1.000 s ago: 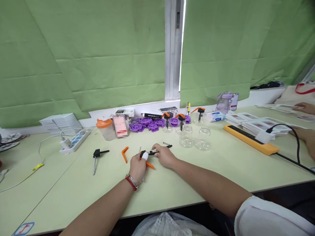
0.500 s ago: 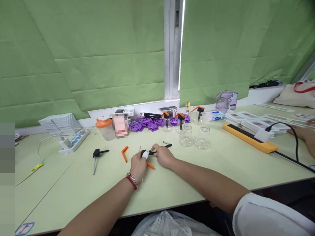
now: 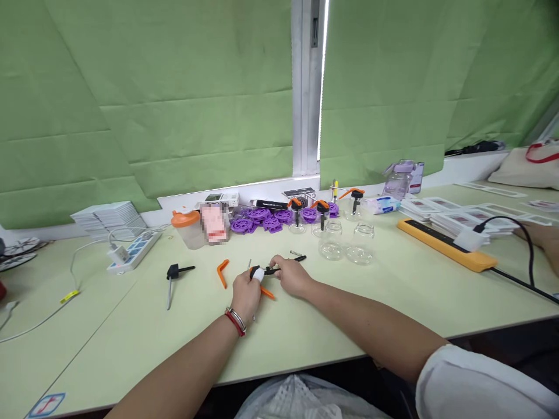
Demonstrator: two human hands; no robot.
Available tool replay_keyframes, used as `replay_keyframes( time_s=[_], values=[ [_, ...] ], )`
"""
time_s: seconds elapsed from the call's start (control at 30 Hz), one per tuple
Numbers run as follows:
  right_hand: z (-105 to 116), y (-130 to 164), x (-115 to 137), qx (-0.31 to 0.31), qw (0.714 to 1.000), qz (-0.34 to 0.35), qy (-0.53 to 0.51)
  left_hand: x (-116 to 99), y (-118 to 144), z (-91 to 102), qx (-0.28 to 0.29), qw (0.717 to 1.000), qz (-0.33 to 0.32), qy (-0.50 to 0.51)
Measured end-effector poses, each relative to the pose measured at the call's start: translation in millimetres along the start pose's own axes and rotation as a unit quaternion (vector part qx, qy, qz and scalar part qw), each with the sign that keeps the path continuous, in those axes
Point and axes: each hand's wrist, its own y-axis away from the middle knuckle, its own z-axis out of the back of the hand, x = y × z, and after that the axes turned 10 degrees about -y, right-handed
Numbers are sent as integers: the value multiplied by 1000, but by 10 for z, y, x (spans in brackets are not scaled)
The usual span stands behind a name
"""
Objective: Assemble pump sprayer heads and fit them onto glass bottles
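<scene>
My left hand [image 3: 246, 295], with a white covering on its thumb, is closed around a black sprayer head [image 3: 254, 271]. My right hand [image 3: 292, 276] pinches the thin black stem [image 3: 271, 272] that extends from that head. An orange lever [image 3: 267, 293] sticks out beside my left fingers; I cannot tell whether it is attached. Beyond my right hand are a small metal spring [image 3: 296, 253] and a black stick-like part [image 3: 300, 258]. To the left, another orange lever [image 3: 223, 273] and a second black sprayer head [image 3: 173, 271] with a grey tube lie on the table.
Two clear glass bottles [image 3: 360, 247] stand right of my hands. Behind them are bottles with orange-levered sprayers [image 3: 322, 210] and purple plastic parts [image 3: 259, 216]. An orange power strip [image 3: 445, 244] lies right, a white one [image 3: 133, 253] left. Another person's arm [image 3: 541, 237] shows far right.
The view has shifted very slightly. Both hands keep the same hold on the sprayer head and its stem, and the loose parts lie as before.
</scene>
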Motion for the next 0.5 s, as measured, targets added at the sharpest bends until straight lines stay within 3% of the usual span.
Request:
replay_keyframes(
  time_s=[0.5],
  values=[
    [-16, 9, 0, -3, 1000, 1, 17, -59, 31, 22, 10, 1000, 1, 11]
  ],
)
